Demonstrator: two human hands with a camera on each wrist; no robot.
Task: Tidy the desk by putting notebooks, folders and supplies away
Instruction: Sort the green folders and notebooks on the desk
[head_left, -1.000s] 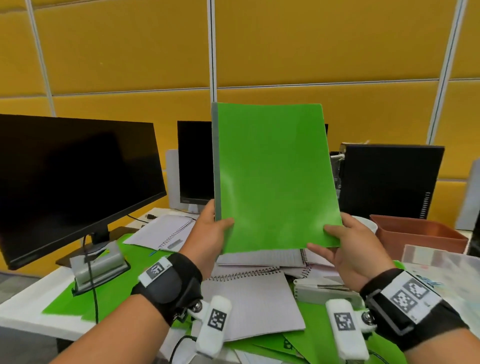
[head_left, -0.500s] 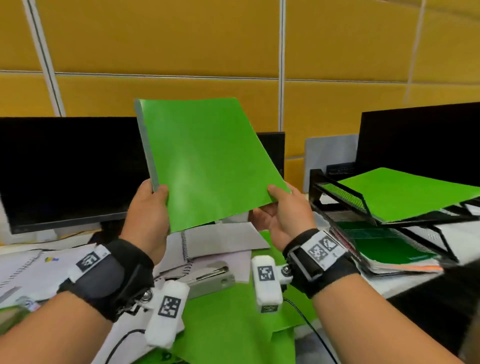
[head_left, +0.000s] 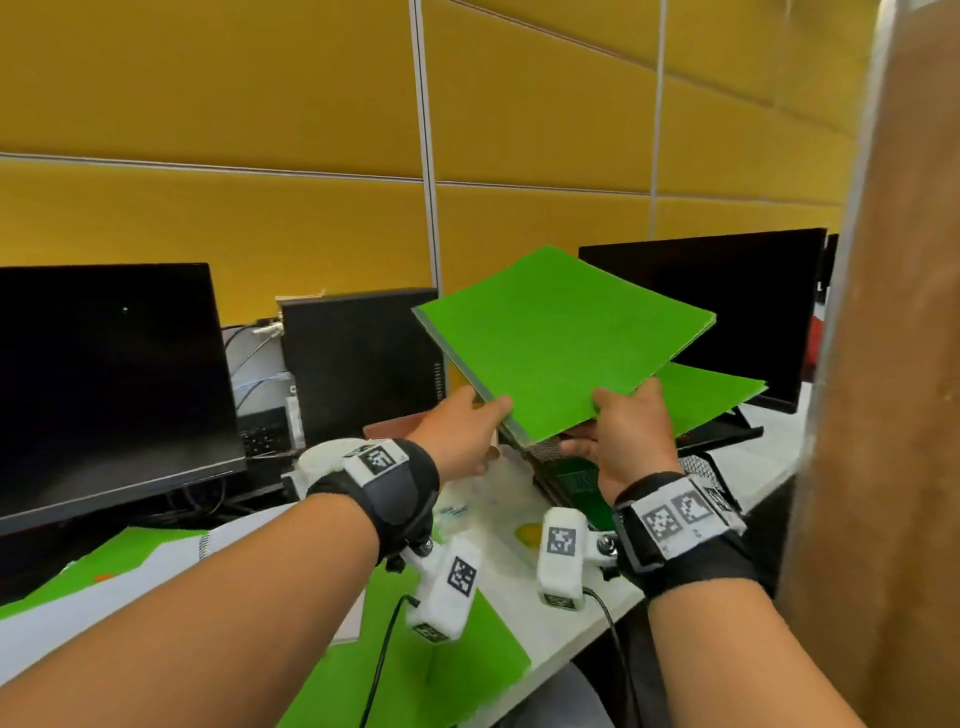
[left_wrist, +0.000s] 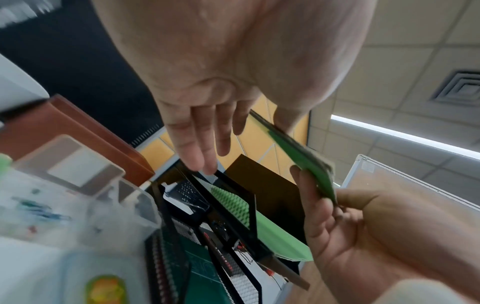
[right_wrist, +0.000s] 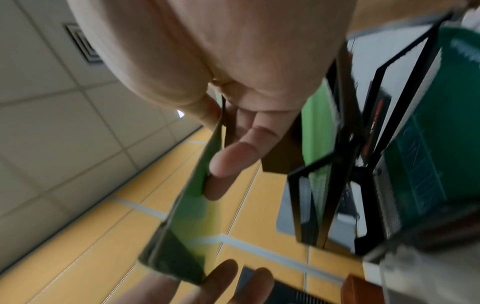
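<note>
We hold the green notebook (head_left: 556, 343) tilted in the air above the black tray rack (head_left: 722, 431). Our left hand (head_left: 457, 436) pinches its near left edge, thumb on top; our right hand (head_left: 628, 436) pinches the near right corner. A green folder (head_left: 711, 389) lies on the top tray, just beneath the notebook's far edge. The counter (head_left: 571, 629) edge runs below our wrists.

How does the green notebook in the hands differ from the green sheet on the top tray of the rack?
The green notebook is held in the air by the left hand and right hand; the green sheet lies on the rack. The notebook shows a thick grey edge; the sheet looks thin. Both are bright green.
</note>
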